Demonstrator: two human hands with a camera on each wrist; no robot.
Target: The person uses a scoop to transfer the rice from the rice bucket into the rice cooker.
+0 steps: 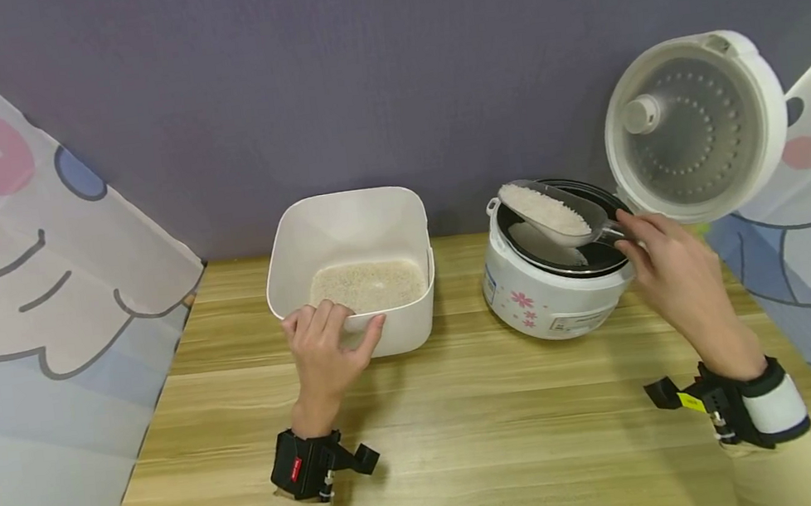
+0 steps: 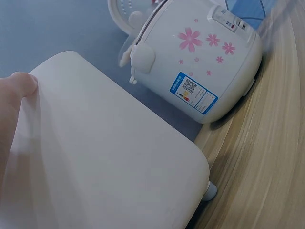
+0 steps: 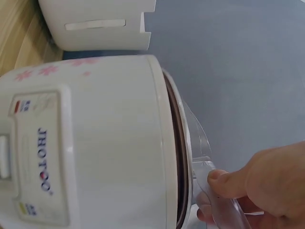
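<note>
In the head view my right hand (image 1: 679, 276) grips the handle of a clear scoop (image 1: 593, 219). White rice (image 1: 545, 208) fills the scoop, which is over the open pot (image 1: 609, 257) of a white rice cooker (image 1: 559, 315). The right wrist view shows the thumb pressed on the scoop's handle (image 3: 221, 202). My left hand (image 1: 324, 352) holds the near rim of a white rice bin (image 1: 403, 332), its fingers over the edge and the thumb outside. More rice (image 1: 367, 285) lies in the bottom of the bin.
The cooker's lid (image 1: 695, 128) stands raised behind it on the right. Bin and cooker sit side by side on a wooden table (image 1: 458, 447). A grey wall (image 1: 356, 83) rises behind, with cartoon-printed cloth (image 1: 51, 243) on both sides.
</note>
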